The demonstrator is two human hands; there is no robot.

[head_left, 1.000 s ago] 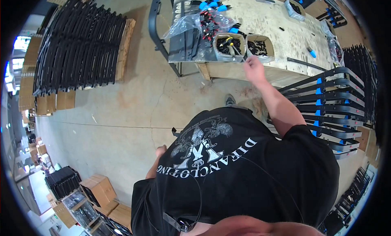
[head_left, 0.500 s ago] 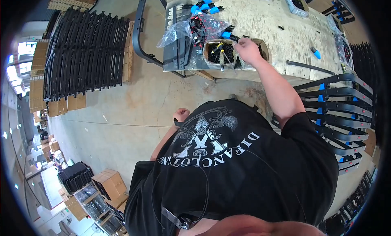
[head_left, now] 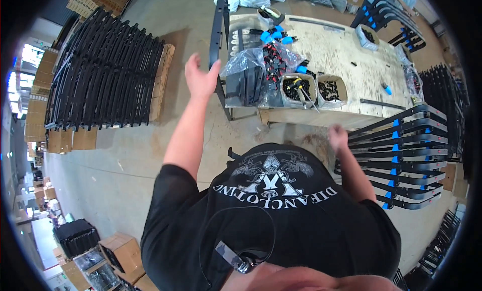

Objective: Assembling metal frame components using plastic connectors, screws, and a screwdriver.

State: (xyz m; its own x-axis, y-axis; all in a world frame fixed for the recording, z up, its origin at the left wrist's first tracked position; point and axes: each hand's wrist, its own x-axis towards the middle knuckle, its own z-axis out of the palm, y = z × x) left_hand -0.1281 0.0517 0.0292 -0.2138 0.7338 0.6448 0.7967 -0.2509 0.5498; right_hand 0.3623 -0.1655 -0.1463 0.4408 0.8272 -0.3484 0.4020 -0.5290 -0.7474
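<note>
Head view: black frame [head_left: 216,40] at the left end of the table [head_left: 331,47]. Left hand [head_left: 201,80] open, fingers spread, thumb close at the frame; contact unclear. Right hand [head_left: 338,138] blurred, near the frame pile [head_left: 427,140]; cannot tell whether closed. A sound hold likely wants fingers wrapped fully round, clear of the bag [head_left: 241,63], both hands sharing weight.

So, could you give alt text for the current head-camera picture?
A person holds an open left hand beside or touching a black frame by a workbench; the right hand, blurred, is near stacked black frames. Two bins of small dark parts sit on the workbench.
</note>
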